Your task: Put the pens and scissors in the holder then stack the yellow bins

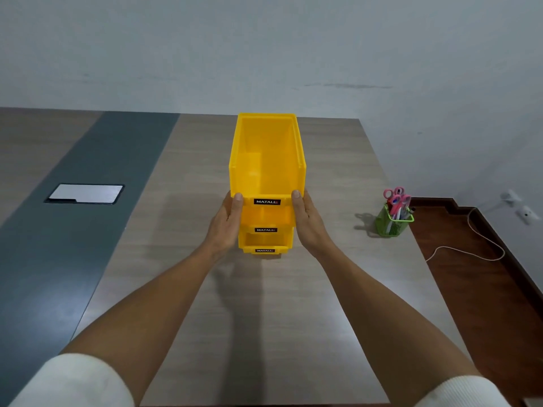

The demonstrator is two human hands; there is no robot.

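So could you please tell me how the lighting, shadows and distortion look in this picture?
Head view: soft, even light; the holder throws a shadow leftward, and the hands and bins cast a faint one on the table toward the camera; wide-angle stretch enlarges the near forearms; edges slightly soft.

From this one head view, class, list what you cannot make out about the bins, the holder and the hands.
- Head view: lower two of the yellow bins show only their fronts; the top bin covers the rest.
- Pens in the green holder: too small and blurred to count; pink scissors handles show, blades hidden inside.
- Left hand and right hand: fingers behind the stack's sides, so grip pressure is unclear.
- Table's near edge: cut off by the frame.
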